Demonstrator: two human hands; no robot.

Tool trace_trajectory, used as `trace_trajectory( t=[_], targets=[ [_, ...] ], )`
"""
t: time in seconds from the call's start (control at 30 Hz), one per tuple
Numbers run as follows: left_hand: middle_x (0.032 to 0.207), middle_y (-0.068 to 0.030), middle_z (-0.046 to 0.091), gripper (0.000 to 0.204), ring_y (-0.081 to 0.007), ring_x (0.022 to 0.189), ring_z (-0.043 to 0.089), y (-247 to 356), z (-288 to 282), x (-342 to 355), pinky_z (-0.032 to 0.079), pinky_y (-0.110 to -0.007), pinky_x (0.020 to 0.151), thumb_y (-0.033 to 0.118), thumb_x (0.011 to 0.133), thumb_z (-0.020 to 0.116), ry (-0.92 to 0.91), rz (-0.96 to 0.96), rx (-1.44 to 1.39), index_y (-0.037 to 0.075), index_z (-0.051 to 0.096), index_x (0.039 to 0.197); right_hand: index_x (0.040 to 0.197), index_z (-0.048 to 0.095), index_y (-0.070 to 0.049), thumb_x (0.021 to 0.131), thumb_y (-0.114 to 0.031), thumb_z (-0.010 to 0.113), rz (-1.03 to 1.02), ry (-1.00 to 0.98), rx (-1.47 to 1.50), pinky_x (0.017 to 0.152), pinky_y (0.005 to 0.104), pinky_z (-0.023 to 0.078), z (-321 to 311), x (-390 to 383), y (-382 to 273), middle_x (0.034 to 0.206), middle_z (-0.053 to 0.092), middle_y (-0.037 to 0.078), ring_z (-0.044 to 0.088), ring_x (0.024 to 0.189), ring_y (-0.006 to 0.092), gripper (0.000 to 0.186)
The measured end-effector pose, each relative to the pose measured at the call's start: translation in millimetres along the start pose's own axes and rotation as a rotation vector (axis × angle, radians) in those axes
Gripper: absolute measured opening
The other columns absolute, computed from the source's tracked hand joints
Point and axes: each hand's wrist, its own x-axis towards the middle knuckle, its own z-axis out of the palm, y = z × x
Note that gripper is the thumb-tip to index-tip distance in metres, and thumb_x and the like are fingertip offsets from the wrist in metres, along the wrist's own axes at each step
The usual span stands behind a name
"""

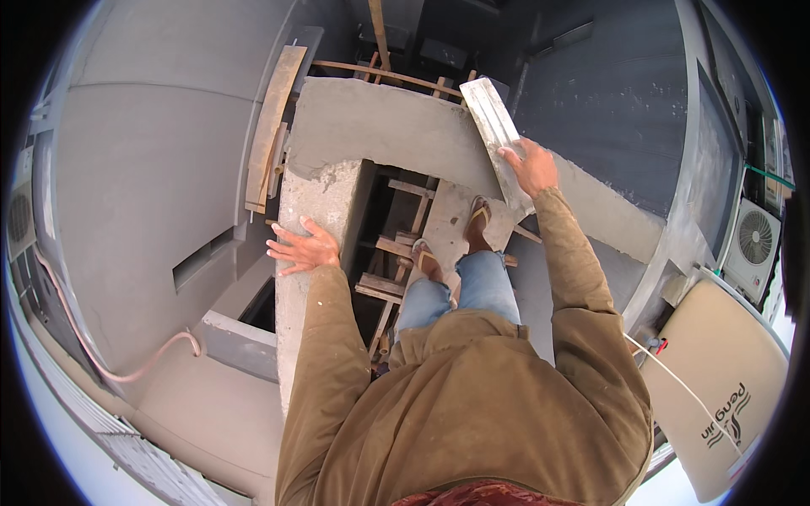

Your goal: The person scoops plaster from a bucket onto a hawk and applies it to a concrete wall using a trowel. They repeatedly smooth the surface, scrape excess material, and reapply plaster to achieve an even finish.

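Note:
My left hand (pixel 305 246) rests on the rough top of a concrete beam (pixel 314 198), its fingers spread and nothing in them. My right hand (pixel 533 169) is closed round the edge of a flat, pale metal straightedge (pixel 491 116) with ridges along its face and smears of mortar. The straightedge slants across a smooth grey cement ledge (pixel 396 122) in front of me. Whether it touches the cement along its whole length cannot be made out. My right palm is hidden behind the back of the hand.
Under me a deep opening holds wooden scaffold pieces (pixel 380 287). My sandalled feet (pixel 477 219) stand on a narrow board (pixel 447 223). A long plank (pixel 274 126) leans by the left wall. At right are a beige tank (pixel 717 363) and an air-conditioner unit (pixel 753 240).

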Motion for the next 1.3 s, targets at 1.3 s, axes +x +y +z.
trace_trajectory(
  t=[1.3],
  targets=[
    [0.157, -0.0243, 0.028, 0.073, -0.042, 0.15, 0.017, 3.8, 3.4, -1.4, 0.008, -0.077, 0.11, 0.062, 0.097, 0.037, 0.06, 0.022, 0.032, 0.018, 0.03, 0.154, 0.116, 0.067, 0.005, 0.088, -0.045, 0.067, 0.27, 0.052, 0.457, 0.091, 0.0452, 0.05, 64.2, -25.5, -78.8, 0.105, 0.07, 0.028, 0.067, 0.104, 0.0412, 0.057]
  ],
)
